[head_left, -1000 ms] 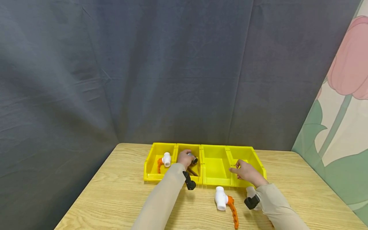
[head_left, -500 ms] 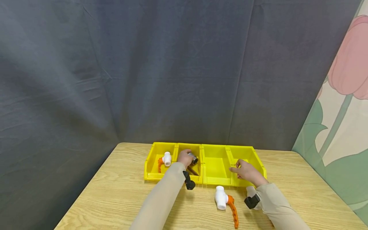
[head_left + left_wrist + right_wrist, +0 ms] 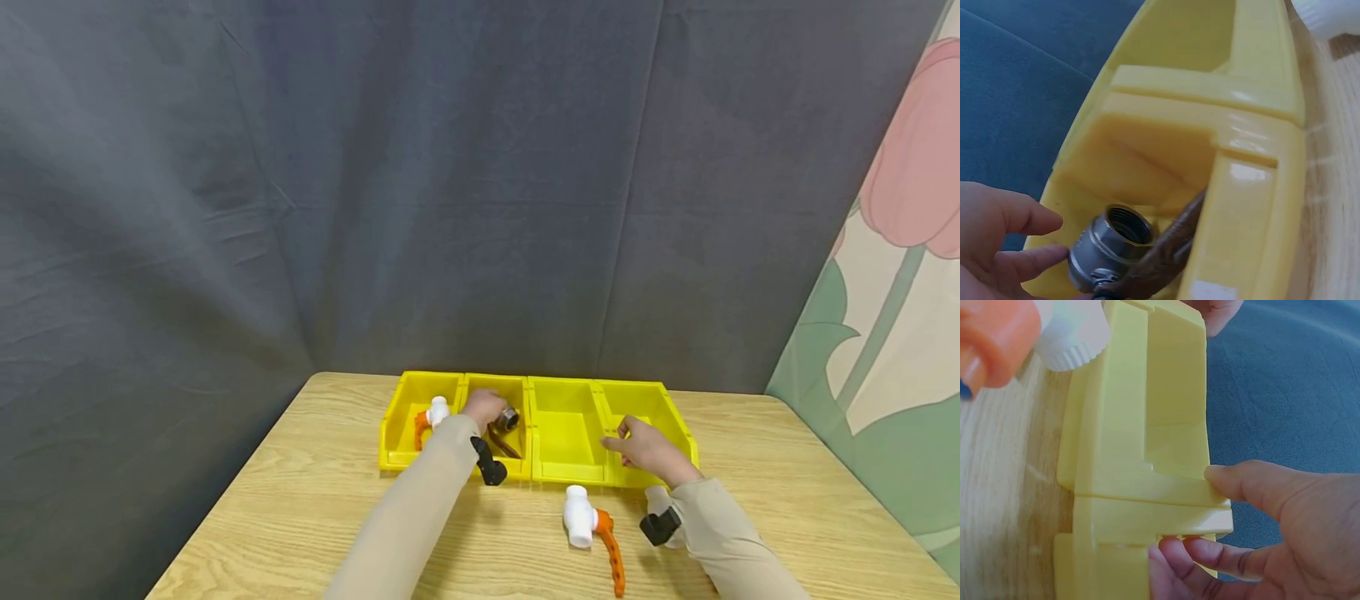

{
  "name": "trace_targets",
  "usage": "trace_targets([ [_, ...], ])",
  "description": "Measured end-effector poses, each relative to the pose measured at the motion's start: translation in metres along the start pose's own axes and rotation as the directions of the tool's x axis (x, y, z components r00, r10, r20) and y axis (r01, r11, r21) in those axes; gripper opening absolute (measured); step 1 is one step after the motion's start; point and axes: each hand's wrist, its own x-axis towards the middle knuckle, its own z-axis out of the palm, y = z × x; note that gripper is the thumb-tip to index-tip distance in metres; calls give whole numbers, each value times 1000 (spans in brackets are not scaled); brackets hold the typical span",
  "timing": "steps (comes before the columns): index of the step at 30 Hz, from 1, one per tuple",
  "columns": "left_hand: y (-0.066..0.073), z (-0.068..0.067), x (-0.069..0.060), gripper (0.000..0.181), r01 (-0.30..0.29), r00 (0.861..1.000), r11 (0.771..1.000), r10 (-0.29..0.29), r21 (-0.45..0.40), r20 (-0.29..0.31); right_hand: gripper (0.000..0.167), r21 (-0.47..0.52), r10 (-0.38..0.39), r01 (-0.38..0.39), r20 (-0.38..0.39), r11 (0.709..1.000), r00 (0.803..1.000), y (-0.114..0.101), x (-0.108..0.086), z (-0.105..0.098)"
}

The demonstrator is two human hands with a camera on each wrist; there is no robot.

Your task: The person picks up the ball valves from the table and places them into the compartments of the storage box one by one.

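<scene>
Lying in the second yellow bin from the left (image 3: 1132, 150) is a metal ball valve (image 3: 1102, 247), its brown handle (image 3: 1160, 261) slanting toward the front. The left hand (image 3: 483, 406) is loosely spread beside it, thumb and fingers parted, a fingertip against its body without gripping. The right hand (image 3: 651, 452) pinches the divider (image 3: 1154, 515) between the third bin (image 3: 566, 427) and the fourth bin (image 3: 637, 400). In front, a white ball valve (image 3: 588, 520) lies on the tabletop (image 3: 300, 492).

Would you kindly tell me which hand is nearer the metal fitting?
Left. The left hand is beside the metal fitting; the right hand grips a yellow divider, farther right.
</scene>
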Motion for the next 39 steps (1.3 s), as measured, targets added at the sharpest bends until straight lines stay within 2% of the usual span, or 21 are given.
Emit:
trace_targets([
  [1, 1, 0, 0, 11, 0, 1000, 1000, 0, 1, -7, 33, 0, 2, -2, 0, 1000, 1000, 0, 0, 0],
  [4, 6, -2, 0, 16, 26, 999, 1000, -27, -15, -18, 33, 1, 5, -5, 0, 1000, 1000, 0, -1, -1],
  [8, 8, -3, 7, 4, 66, 997, 998, -67, -14, -26, 33, 6, 6, -6, -3, 1000, 1000, -1, -3, -1],
  [9, 0, -1, 17, 7, 49, 999, 999, -50, -17, -21, 33, 7, 5, -5, -3, 1000, 1000, -1, -3, -1],
  [13, 1, -2, 21, 18, 77, 997, 997, -78, -25, -11, 33, 5, 2, -2, -2, 1000, 1000, -2, -3, 0],
  [15, 3, -4, 17, 20, 100, 995, 994, -100, -39, -4, 32, 3, 3, -3, 0, 1000, 1000, -1, -3, 1],
  [16, 12, -7, 7, 22, 127, 992, 991, -127, -39, -8, 32, 2, 4, -4, 0, 1000, 1000, -1, -3, 1],
  [21, 24, -17, -11, 20, 109, 994, 992, -108, -66, 17, 33, -2, 7, -7, 1, 1000, 1000, -1, -2, 1],
  [26, 33, -32, -22, 32, 108, 989, 982, -90, -155, 118, 33, 2, -2, 2, 4, 1000, 1000, -1, -1, 1],
  [29, 38, -44, -25, 42, 112, 977, 964, -63, -242, 204, 33, -3, -8, 8, 3, 1000, 1000, 0, 0, 0],
  [32, 42, -54, -26, 44, 119, 967, 936, -34, -330, 251, 33, -12, -10, 10, 3, 1000, 1000, 1, 1, -1],
  [36, 45, -65, -29, 38, 107, 965, 911, 0, -397, 262, 34, -13, -9, 9, 5, 1000, 1000, 0, 1, -1],
  [39, 47, -73, -35, 36, 79, 966, 905, 35, -418, 258, 33, -8, -11, 11, 4, 1000, 1000, 0, 1, 0],
])
